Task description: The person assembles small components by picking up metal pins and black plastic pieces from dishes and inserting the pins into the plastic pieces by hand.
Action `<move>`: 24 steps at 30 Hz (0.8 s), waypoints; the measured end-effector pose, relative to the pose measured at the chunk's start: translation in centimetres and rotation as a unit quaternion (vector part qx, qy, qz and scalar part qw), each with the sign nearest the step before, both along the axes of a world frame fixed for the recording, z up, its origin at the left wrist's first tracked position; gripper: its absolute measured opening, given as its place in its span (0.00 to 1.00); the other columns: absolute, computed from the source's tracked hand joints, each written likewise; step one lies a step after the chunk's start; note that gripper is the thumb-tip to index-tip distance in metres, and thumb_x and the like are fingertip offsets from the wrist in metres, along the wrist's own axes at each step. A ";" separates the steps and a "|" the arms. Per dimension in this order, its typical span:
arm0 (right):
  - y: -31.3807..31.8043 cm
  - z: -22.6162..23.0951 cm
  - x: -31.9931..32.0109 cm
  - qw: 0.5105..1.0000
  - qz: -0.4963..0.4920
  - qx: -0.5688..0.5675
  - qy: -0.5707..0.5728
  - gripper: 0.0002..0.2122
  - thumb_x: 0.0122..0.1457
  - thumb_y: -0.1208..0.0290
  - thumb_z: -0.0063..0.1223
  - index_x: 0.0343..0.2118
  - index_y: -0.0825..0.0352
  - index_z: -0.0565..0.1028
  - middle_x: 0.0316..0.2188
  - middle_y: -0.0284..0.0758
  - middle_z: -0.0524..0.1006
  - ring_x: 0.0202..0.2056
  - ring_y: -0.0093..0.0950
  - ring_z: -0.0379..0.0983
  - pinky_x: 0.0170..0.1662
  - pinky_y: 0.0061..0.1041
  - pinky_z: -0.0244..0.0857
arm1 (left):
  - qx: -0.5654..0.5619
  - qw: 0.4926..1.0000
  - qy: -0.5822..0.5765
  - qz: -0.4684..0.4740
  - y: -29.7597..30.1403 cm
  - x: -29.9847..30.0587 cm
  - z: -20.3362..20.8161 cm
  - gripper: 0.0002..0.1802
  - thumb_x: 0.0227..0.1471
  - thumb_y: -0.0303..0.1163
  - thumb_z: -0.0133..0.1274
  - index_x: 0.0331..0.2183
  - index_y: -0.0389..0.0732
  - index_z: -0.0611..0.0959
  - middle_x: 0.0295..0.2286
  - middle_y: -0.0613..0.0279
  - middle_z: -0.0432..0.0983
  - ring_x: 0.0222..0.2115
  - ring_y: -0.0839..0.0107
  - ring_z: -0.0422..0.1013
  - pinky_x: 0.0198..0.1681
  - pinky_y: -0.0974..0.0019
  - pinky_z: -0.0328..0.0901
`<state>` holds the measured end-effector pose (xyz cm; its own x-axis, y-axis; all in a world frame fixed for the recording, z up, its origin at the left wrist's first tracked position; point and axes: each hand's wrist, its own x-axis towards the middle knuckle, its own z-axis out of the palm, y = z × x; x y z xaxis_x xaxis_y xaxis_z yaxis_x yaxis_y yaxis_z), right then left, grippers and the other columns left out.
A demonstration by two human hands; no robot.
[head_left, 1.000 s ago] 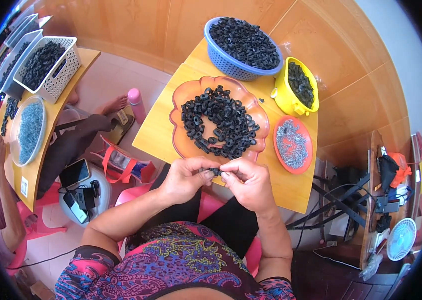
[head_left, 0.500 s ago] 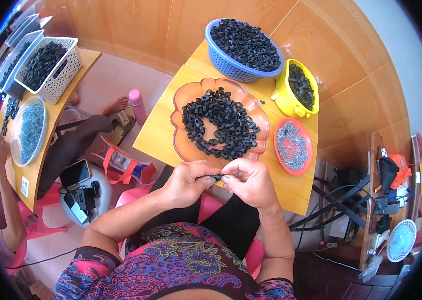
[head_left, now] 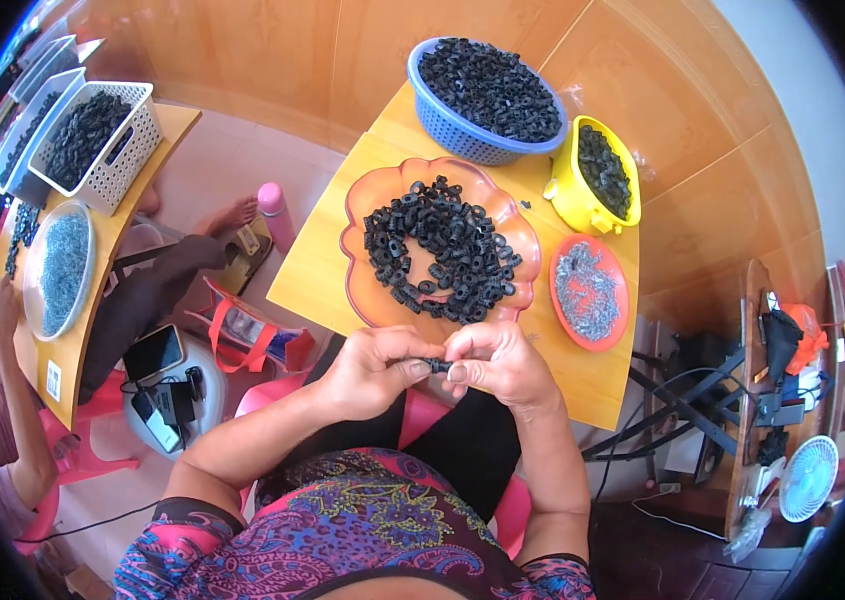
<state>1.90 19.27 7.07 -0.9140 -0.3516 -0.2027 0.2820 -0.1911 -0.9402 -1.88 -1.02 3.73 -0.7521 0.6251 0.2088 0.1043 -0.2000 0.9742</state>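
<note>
Between my two hands is a small black plastic part (head_left: 436, 366), just off the table's near edge. My left hand (head_left: 373, 370) pinches its left end with thumb and forefinger. On its right end, the fingers of my right hand (head_left: 498, 362) are closed too; they cover much of the part. Just beyond lies an orange scalloped tray (head_left: 368, 205) with a heap of small black plastic parts (head_left: 443, 240) on it. Right of the tray, a red-orange plate (head_left: 620, 295) carries many thin silvery metal pieces (head_left: 586, 290), too small to name exactly.
A blue basket (head_left: 478, 150) and a yellow container (head_left: 573, 205), both full of black parts, stand at the table's far side. At left, a co-worker's arm (head_left: 28, 430) is beside another table with a white basket (head_left: 128, 160). A pink bottle (head_left: 275, 215) stands on the floor.
The black part and my fingers have shifted slightly down and to the right. My right thumb now lies flatter along the part. The containers stay where they were.
</note>
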 end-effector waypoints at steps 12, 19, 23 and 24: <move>-0.2 0.8 0.4 0.990 -0.001 0.142 -0.015 0.05 0.55 0.76 0.55 0.26 0.74 0.76 0.20 0.35 0.77 0.22 0.20 0.73 0.27 0.17 0.67 | -0.004 0.990 0.139 0.021 0.8 0.5 0.1 0.10 0.47 0.15 0.53 0.36 0.30 0.80 0.27 0.55 0.76 0.27 0.68 0.74 0.31 0.68 0.69; 3.2 2.7 -6.6 0.977 -0.074 0.185 0.074 0.08 0.57 0.74 0.51 0.27 0.74 0.75 0.22 0.38 0.77 0.20 0.21 0.72 0.23 0.20 0.68 | 0.091 0.989 -0.112 0.020 0.7 0.3 -1.5 0.28 0.54 0.21 0.50 0.56 0.34 0.63 0.38 0.60 0.73 0.35 0.75 0.71 0.42 0.71 0.67; 9.6 3.8 -15.3 0.976 -0.189 -0.027 0.103 0.11 0.61 0.68 0.46 0.32 0.73 0.73 0.26 0.38 0.76 0.26 0.25 0.73 0.32 0.24 0.68 | 0.029 0.996 -0.068 0.042 1.6 0.5 -2.1 0.24 0.52 0.20 0.52 0.52 0.31 0.68 0.38 0.58 0.73 0.36 0.74 0.71 0.41 0.71 0.67; 11.3 3.8 -17.0 0.969 -0.216 -0.007 0.116 0.12 0.61 0.67 0.48 0.33 0.73 0.73 0.28 0.38 0.76 0.28 0.26 0.74 0.33 0.23 0.69 | -0.005 0.998 -0.037 0.056 1.9 0.6 -2.2 0.22 0.51 0.20 0.53 0.49 0.29 0.71 0.36 0.58 0.75 0.35 0.75 0.71 0.40 0.71 0.67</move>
<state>-15.10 30.54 10.87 -0.9969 0.0730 0.0287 -0.0466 -0.2570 -0.9653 -1.29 0.86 1.56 -0.8300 0.5387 0.1447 0.0529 -0.1822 0.9818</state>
